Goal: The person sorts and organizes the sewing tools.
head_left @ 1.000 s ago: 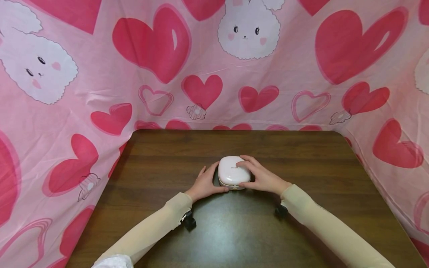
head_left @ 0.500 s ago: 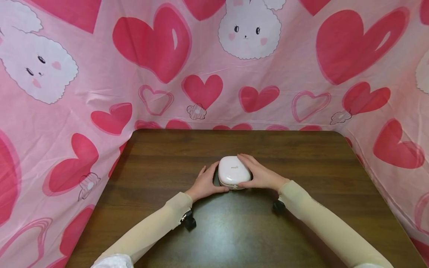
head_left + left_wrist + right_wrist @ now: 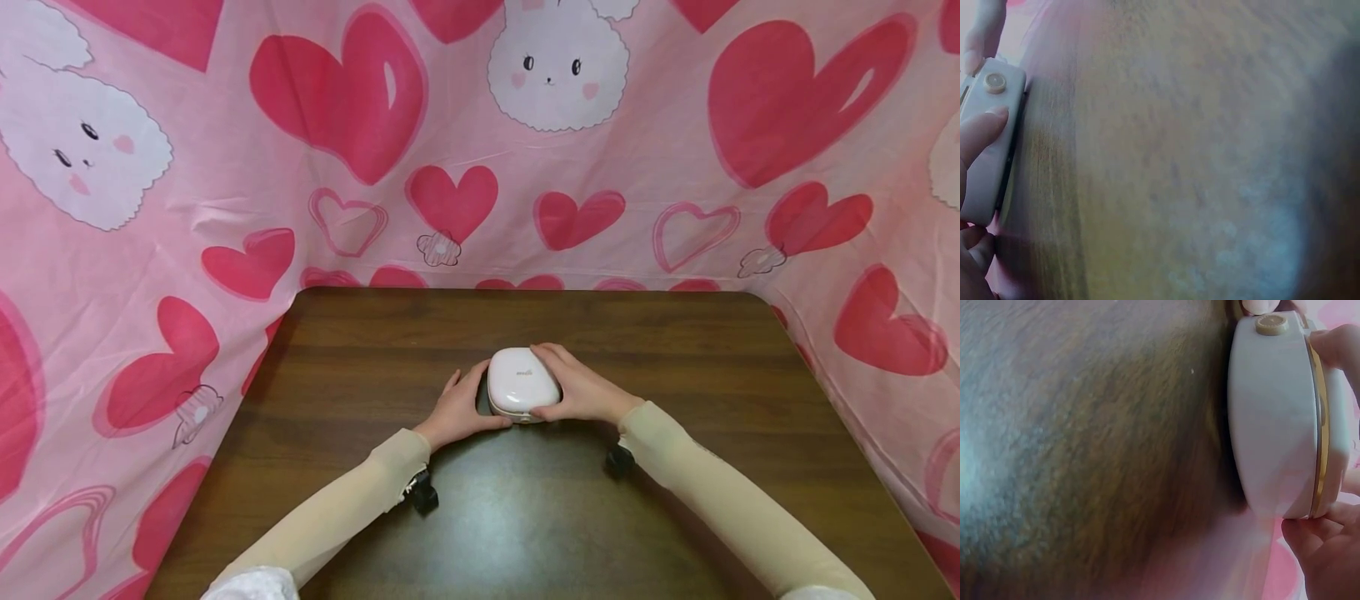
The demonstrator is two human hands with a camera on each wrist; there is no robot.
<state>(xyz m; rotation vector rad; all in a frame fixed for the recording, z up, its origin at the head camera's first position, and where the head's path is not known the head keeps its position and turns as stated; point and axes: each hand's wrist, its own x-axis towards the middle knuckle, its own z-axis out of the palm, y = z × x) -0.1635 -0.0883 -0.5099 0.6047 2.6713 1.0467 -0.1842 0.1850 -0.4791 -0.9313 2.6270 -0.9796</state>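
Note:
A white rounded-square box (image 3: 522, 379) with a lid rests on the table, small lettering on its top. Its gold trim line and a round knob (image 3: 1271, 324) on the front show in the right wrist view. My left hand (image 3: 456, 414) holds the lower body from the left, thumb on the front below the knob and fingers round the side. From the right, my right hand (image 3: 585, 390) grips the lid, thumb at the front seam and fingers along the far side. The lid sits down on the body. Parts of the fingers are hidden behind the box.
The dark wooden table (image 3: 375, 333) spreads around the box, its back edge against a pink curtain (image 3: 637, 158) with hearts and rabbits. More curtain hangs at both sides. A small black camera hangs at each wrist, below the beige sleeves (image 3: 720, 492).
My right hand's fingers have slid from the lid's top to its far right edge, uncovering the lettering. My left hand and the box have stayed in place.

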